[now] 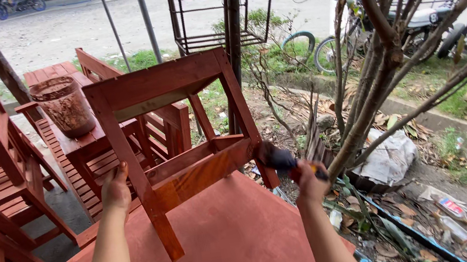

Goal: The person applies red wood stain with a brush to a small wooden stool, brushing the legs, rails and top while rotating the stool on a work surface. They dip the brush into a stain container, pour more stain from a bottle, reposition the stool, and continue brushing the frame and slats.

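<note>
on the red counter (230, 239) outdoors, our left hand (115, 188) clenches the stool (177, 138) leg; right hand (310, 182) grips a brush (276, 158). a loosened grip could tip the stool, smearing wet paint.

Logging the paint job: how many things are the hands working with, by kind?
Red-brown wooden stool frame, gripped by left hand: 1
Dark-bristled paintbrush, held in right hand: 1
Paint-stained bucket: 1
Total: 3

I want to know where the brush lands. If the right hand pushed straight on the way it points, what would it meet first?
Probably the stool leg: the right hand aims its brush up-left, bristles already at it.
</note>
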